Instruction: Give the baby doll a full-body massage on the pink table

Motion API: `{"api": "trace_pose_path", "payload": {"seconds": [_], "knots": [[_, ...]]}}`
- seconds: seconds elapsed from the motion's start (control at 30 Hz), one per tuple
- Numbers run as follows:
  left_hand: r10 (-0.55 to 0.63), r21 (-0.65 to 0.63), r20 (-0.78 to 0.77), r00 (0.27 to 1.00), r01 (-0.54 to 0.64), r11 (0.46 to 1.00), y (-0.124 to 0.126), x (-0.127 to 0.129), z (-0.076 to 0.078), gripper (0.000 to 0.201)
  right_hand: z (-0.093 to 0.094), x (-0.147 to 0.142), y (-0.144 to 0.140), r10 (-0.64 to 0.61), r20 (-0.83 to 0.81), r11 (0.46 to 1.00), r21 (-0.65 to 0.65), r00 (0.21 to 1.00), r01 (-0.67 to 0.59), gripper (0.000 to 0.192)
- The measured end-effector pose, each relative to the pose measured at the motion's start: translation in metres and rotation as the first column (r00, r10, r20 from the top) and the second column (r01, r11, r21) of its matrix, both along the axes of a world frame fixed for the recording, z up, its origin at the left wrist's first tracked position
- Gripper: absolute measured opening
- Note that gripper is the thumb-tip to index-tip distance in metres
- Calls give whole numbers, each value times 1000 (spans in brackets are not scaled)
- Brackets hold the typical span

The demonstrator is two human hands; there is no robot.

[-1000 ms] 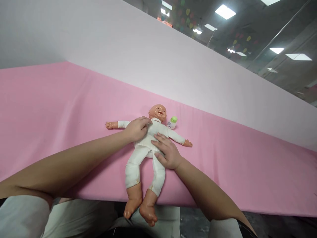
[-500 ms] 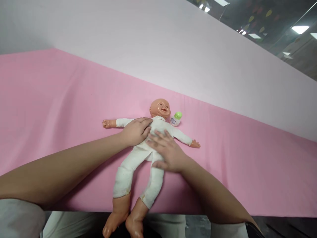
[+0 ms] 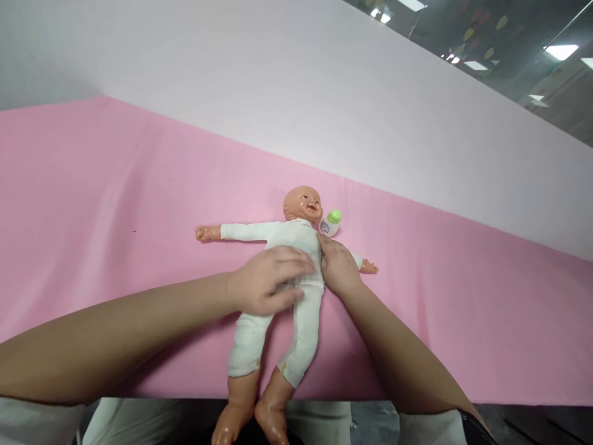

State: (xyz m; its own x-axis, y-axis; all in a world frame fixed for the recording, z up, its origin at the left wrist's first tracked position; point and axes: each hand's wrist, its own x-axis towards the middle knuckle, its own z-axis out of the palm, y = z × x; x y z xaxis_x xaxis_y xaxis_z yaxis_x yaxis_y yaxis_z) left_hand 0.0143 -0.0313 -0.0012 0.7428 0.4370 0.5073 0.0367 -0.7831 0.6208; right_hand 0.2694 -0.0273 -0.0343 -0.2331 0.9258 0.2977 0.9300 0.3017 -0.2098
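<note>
A baby doll [image 3: 287, 235] in a white one-piece suit lies on its back on the pink cloth, arms spread, feet hanging over the near edge. My left hand [image 3: 266, 281] lies flat on its belly and hips, fingers spread. My right hand [image 3: 337, 266] presses against the doll's side, over its upper arm near the shoulder; whether it pinches the suit I cannot tell. A small white bottle with a green cap [image 3: 330, 222] lies just right of the doll's head.
The pink cloth [image 3: 115, 198] covers the whole table, with a pale wall panel [image 3: 278, 80] rising behind it. The table's near edge [image 3: 370, 400] runs along the bottom, above my white-clad lap.
My left hand slid down from the doll's chest to its belly. My right hand moved up from the hips to the doll's side near the shoulder. The doll's legs shifted slightly right.
</note>
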Motion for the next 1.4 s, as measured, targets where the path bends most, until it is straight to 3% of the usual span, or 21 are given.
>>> {"api": "trace_pose_path", "payload": {"seconds": [0.1,0.2,0.4,0.53,0.63,0.73,0.87,1.0,1.13,1.2,1.27,1.33,1.4], "knots": [[-210,5,-108,972,212,977,-15,6,6,51,1,0,1,-48,43,999,13,998,47,58],[-219,10,-174,960,224,974,-7,7,3,59,4,0,-1,-46,27,999,-10,999,46,53],[-19,-53,-119,993,13,999,38,0,-12,60,8,-1,-6,20,-30,1000,-19,999,-20,51],[111,-118,-67,992,-119,986,51,-4,-20,55,6,0,-7,31,-63,999,-10,998,-32,52],[249,-191,-35,968,-251,949,59,-9,-25,48,3,2,-6,17,-95,1000,8,995,-16,51],[427,-214,-64,902,-430,877,68,-15,-30,45,-2,5,-4,-3,-138,1000,23,990,7,50],[544,-106,-148,826,-560,822,75,-18,-33,42,2,3,-6,111,-189,990,103,976,-93,47],[566,54,-241,789,-571,819,73,-15,-30,51,23,-16,-26,430,-84,900,122,899,-419,48],[584,171,-316,748,-560,810,70,-12,-25,54,42,-47,-58,735,-22,676,-34,677,-736,55],[589,203,-332,737,-554,807,70,-11,-23,55,46,-55,-65,774,-1,630,-108,634,-769,60],[582,220,-344,737,-539,813,70,-10,-22,55,45,-55,-60,738,9,667,-157,675,-728,72],[577,235,-347,739,-527,817,69,-9,-23,55,41,-47,-46,643,14,754,-185,766,-630,79],[577,250,-342,741,-520,817,69,-8,-24,55,35,-35,-26,528,16,833,-204,849,-514,71]]}}
